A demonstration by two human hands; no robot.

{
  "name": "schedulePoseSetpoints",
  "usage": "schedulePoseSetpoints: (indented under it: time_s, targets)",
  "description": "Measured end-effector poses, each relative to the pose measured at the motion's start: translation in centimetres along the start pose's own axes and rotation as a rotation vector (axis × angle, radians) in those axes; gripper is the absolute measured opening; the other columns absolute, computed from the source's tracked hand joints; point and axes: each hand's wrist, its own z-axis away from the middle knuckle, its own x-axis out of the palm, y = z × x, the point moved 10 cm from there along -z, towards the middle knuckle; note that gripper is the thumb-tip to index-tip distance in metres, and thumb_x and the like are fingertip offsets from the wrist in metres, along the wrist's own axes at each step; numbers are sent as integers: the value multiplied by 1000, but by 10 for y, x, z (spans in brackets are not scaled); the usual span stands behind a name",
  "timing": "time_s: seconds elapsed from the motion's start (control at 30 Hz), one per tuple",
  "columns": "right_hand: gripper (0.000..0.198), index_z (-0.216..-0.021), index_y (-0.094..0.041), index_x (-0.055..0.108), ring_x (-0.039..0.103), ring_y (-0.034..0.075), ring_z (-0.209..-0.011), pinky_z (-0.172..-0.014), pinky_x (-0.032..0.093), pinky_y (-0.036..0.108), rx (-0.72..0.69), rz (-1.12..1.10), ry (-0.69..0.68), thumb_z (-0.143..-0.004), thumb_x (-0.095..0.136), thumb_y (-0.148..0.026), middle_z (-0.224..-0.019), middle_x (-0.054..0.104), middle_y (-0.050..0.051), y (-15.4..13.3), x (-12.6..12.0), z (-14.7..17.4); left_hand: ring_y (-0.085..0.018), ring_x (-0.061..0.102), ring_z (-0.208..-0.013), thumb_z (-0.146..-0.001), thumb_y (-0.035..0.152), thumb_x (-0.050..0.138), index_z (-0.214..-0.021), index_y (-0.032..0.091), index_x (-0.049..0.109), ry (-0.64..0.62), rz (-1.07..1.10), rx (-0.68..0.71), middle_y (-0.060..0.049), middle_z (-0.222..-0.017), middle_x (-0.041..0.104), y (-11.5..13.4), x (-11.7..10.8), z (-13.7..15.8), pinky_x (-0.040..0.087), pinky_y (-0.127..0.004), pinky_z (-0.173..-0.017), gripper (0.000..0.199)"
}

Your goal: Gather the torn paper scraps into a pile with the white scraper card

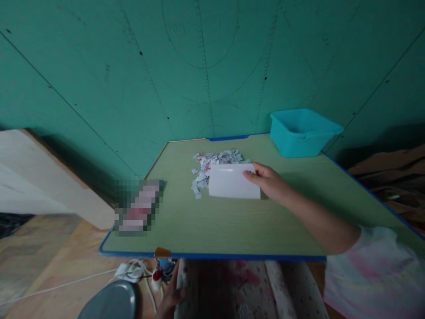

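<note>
A: Green wall panels (pixel 206 66) all round, pencil arcs drawn on them, and a pale green tabletop (pixel 232 221) with a blue edge pushed up against them. What sits on it?

B: Biggest first: a teal plastic tub (pixel 303 131) at the far right corner, well apart from the work. Then a white card (pixel 232 181) lying near the middle, and just beyond and left of it a heap of small paper scraps (pixel 212 166), white with a few pink ones.

A: And the hands?

B: The right hand (pixel 270 181) reaches across from the right and its grip pinches the card's right edge, thumb on top, fingers under or behind (I can't see them). The left hand (pixel 171 294) is down below the tabletop's near edge, by a patterned cloth; whether it holds anything I can't tell.

A: How would you handle that card well?

B: My judgement: keep the card's long edge flat on the tabletop and its face square to the heap, so scraps don't slip beneath. Move slowly; these bits are light and scatter at a flick. A few strays lie at the heap's left side, near the card's left corner, so the pass should start outside them.

A: Anything else close by?

B: A blurred-out flat object (pixel 137 206) at the left edge, apart from the heap.
</note>
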Motion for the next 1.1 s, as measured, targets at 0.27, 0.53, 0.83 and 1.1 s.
schedulePoseSetpoints:
  time_s: [0.27,0.53,0.83,1.1]
  targets:
    - [25,-82,-17,52,47,11,-59,-53,34,24,-2,5,48,-76,52,-41,-67,52,-1,0,-4,0,-37,50,-110,-22,54,80,-53,29,65,60,21,10,-3,-70,69,12,16,16,37,-38,-97,44]
    - [22,-82,-16,55,52,11,-65,-59,39,24,53,-97,-300,-74,58,-36,-75,59,1,8,36,10,-34,54,-101,-25,58,79,-55,28,66,25,15,8,-3,-62,65,18,24,17,43,-38,-87,44]
    - [20,-86,-17,56,55,10,-66,-62,42,23,125,-194,-356,-73,61,-32,-77,62,0,10,50,16,-38,54,-101,-29,32,82,-78,28,68,34,-30,15,-3,-59,66,23,20,16,46,-44,-82,50]
    - [20,-84,-16,59,56,9,-69,-63,42,22,136,-216,-467,-70,65,-30,-77,63,-1,-3,46,24,-41,40,-120,-25,50,80,-60,29,65,51,-53,37,-5,-63,67,18,13,11,26,-44,-104,43]
